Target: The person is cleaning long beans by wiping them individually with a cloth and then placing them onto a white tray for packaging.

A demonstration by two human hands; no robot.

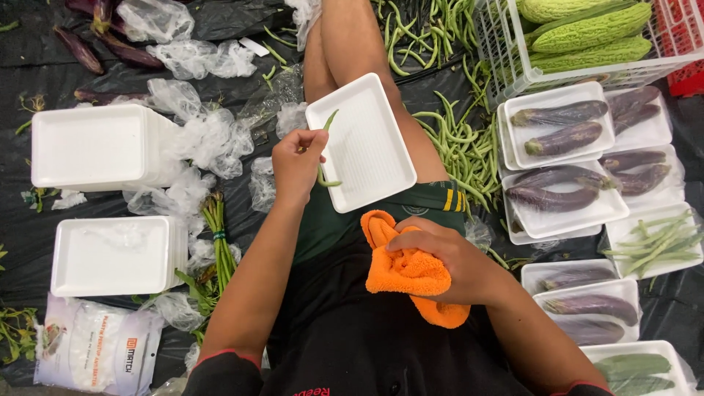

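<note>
Underneath everything lies a black plastic sheet (242,29), spread over the ground. On it at the left stand two stacks of white foam trays (92,147), one above the other in the view, with crumpled clear bags (205,136) between and around them. At the top right sits one white wire basket (513,51) holding three pale green bitter gourds (594,29). Below it, several wrapped trays of purple eggplants (561,128) lie side by side; I count at least seven, though some overlap. A loose heap of green beans (462,147) runs along the person's right leg.

One empty white tray (367,147) rests tilted on the person's thigh. The right hand (447,264) is clenched on a bunched orange cloth (407,275) in the lap. The left hand (297,161) is at the tray's left edge, fingers pinched closed on a single green bean (323,158), which curves over the tray's rim. One tied bundle of leafy stems (216,235) lies beside the left forearm.
</note>
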